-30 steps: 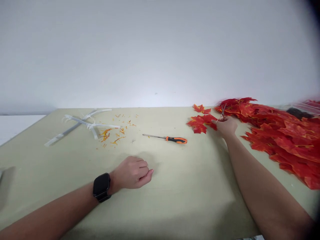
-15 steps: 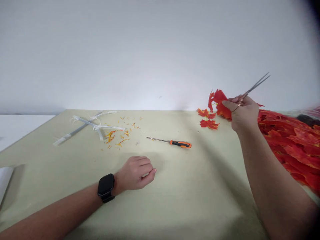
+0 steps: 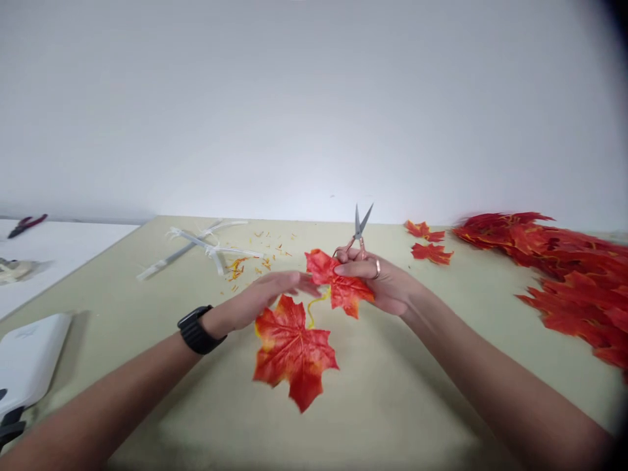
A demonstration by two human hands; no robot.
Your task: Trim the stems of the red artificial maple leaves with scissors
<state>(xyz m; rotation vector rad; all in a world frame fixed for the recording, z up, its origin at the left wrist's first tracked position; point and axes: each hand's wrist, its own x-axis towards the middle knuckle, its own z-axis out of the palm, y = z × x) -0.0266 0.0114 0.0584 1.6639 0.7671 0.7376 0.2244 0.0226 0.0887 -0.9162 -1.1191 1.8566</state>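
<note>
In the middle of the view, my right hand point(image 3: 383, 281) is closed on scissors point(image 3: 362, 230) and a red-orange artificial maple leaf point(image 3: 350, 294). The blades are parted and point upward, away from me. From that leaf a thin yellow stem point(image 3: 310, 314) runs down to a larger maple leaf point(image 3: 297, 350), which hangs over the table. My left hand point(image 3: 265, 291), with a black smartwatch on its wrist, reaches in beside the leaves. Its fingers are stretched out; their tips go partly behind the upper leaf, so contact is unclear.
A heap of red maple leaves point(image 3: 583, 268) covers the right side of the table; two loose leaves point(image 3: 432, 254) lie near it. Translucent strips point(image 3: 181, 248) and yellow-orange scraps point(image 3: 236, 268) lie at back left. A white case point(image 3: 36, 353) and pliers point(image 3: 27, 226) are farther left.
My right hand has come from the leaf heap to the middle, bringing scissors and leaves. My left hand has uncurled beside them. The screwdriver is now out of sight, and the view has shifted left.
</note>
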